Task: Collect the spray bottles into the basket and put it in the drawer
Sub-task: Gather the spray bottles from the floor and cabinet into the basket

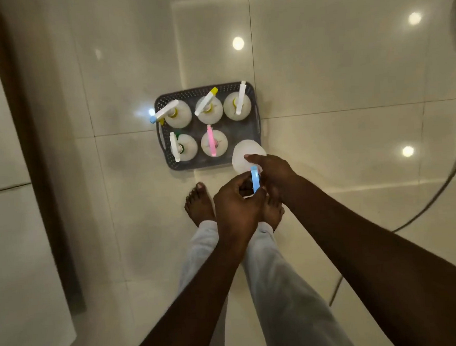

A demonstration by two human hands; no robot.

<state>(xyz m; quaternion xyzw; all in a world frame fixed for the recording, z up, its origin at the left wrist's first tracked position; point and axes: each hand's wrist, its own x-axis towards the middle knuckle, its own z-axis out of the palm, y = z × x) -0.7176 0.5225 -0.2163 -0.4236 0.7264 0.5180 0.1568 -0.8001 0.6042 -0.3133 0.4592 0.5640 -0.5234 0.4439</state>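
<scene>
A dark grey perforated basket (255,122) stands on the tiled floor with several white spray bottles upright in it, among them one with a pink trigger (212,143) and one with a yellow tip (208,104). Above the basket's near right corner I hold another white bottle (244,154) with a blue spray head (255,179). My right hand (271,175) grips its neck and my left hand (237,207) is closed on the head from the near side. No drawer can be made out.
My bare feet (199,204) stand just in front of the basket. A dark wooden strip (31,148) and white panels run along the left. A dark cable (438,185) curves across the floor at right.
</scene>
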